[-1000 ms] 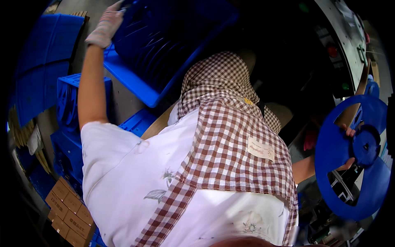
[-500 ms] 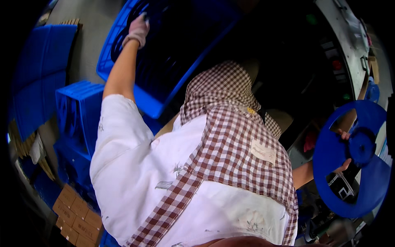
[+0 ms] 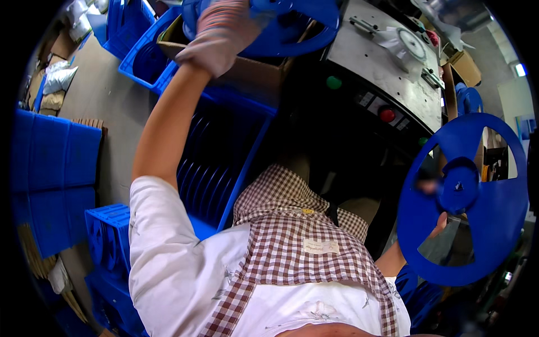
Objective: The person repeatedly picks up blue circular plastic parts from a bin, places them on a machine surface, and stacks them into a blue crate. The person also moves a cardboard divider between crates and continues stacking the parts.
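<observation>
My right hand (image 3: 439,224) grips a large blue plastic reel flange (image 3: 415,230), a disc with a round hub and wide cut-outs, held up at the right. The thumb shows by the hub; part of this hand is hidden behind the disc. My left hand (image 3: 222,39), in a pale glove with striped knitting, is stretched far forward over another blue reel flange (image 3: 320,42). That flange lies over an open cardboard box (image 3: 264,73). The left fingers are smeared and partly cut off by the upper edge, so their hold on the flange cannot be made out.
Below my left arm stands a blue bin (image 3: 244,185) with a row of dark discs. A machine with a pale metal top (image 3: 359,50), a red button (image 3: 387,115) and a green button (image 3: 334,82) is ahead right. Blue crates (image 3: 109,236) are stacked at the left.
The view has swung up, bringing the machine top and cardboard box into sight. My left hand has left the blue bin for the flange over the box. My right hand still holds its flange.
</observation>
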### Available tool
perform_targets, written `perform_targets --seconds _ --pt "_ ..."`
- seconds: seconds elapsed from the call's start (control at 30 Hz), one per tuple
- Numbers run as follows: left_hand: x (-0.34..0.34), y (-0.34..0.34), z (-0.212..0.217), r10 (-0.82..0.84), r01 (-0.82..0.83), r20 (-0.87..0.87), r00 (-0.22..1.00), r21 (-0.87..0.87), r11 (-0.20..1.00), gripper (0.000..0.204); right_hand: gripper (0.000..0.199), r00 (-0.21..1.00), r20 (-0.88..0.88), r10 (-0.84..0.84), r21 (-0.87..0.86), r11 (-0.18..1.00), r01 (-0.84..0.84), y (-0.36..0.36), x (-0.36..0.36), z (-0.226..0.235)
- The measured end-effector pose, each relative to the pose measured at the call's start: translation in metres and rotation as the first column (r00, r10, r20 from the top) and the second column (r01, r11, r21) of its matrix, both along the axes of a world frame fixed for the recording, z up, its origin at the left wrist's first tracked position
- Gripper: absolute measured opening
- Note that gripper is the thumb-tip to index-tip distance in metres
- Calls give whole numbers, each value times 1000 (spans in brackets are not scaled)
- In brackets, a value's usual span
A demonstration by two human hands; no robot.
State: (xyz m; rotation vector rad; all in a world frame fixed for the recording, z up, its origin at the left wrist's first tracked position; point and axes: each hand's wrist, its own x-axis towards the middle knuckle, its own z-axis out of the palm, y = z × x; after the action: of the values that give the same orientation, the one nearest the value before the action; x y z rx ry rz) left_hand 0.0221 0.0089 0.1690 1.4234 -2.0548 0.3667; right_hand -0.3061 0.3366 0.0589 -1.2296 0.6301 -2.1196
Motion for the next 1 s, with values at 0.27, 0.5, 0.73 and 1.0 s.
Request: perform_targets --seconds 0.27,0.5,0.73,1.0 --pt "-24 -77 -24 157 -211 235 959 224 951 74 55 956 230 -183 172 974 145 33 5 -18" --pt "36 -100 -41 186 -197 84 979 146 970 75 55 931 -189 -313 371 855 362 -34 14 -11" --pt "53 44 -89 -430 692 -725 538 90 716 48 72 215 -855 -471 -54 494 868 -50 16 -26" --pt "-21 151 -129 -744 862 -476 469 61 504 85 55 905 357 233 500 770 -396 -33 50 -54"
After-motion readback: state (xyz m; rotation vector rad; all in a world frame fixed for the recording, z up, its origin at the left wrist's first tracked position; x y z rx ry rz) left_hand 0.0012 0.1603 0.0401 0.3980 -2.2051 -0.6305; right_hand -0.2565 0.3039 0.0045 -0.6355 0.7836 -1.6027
